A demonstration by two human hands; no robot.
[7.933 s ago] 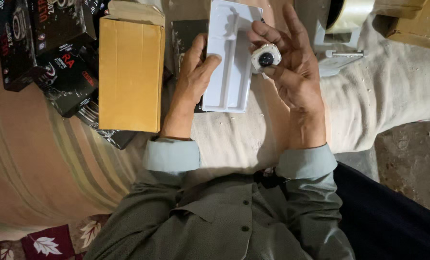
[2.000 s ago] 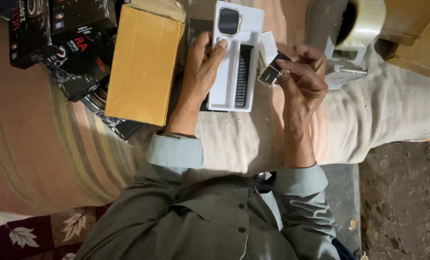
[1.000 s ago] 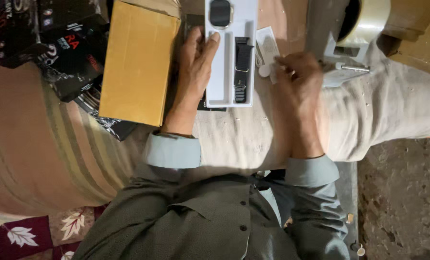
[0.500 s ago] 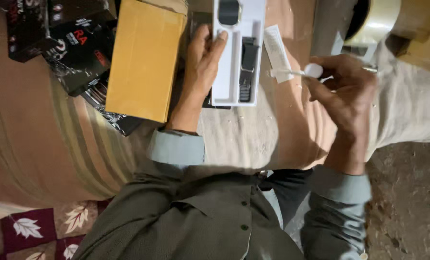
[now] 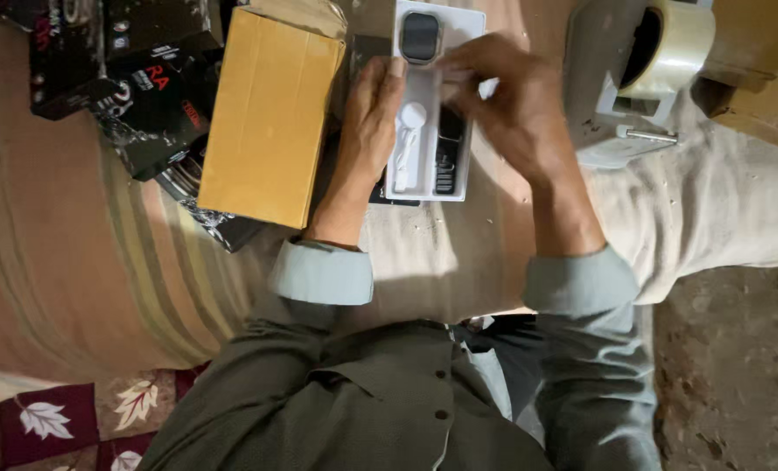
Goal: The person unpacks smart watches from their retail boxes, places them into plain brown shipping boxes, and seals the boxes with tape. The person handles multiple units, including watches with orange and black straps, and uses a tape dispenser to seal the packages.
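The left hand (image 5: 367, 122) lies flat, fingers together, along the left edge of the white tray (image 5: 432, 179), pinning it to the cloth-covered surface. The right hand (image 5: 506, 105) is curled over the tray's right side, fingertips down on it; whether they pinch anything I cannot tell, since the fingers hide what is under them. The tray sits between the two hands, just right of the brown cardboard box (image 5: 271, 113).

In the tray: one watch (image 5: 420, 37) with a dark square face at the top, one white round charger (image 5: 411, 122) with its cord in the left slot, and one dark strap (image 5: 447, 157) in the right slot.

To do this well, I'd judge the left hand should keep the tray steady while the right presses each part level into its own slot, without bending the cord.

Elsewhere: one tape dispenser (image 5: 646, 78) with one roll, to the right, and several black printed boxes (image 5: 136, 83) at upper left, too overlapped to count surely
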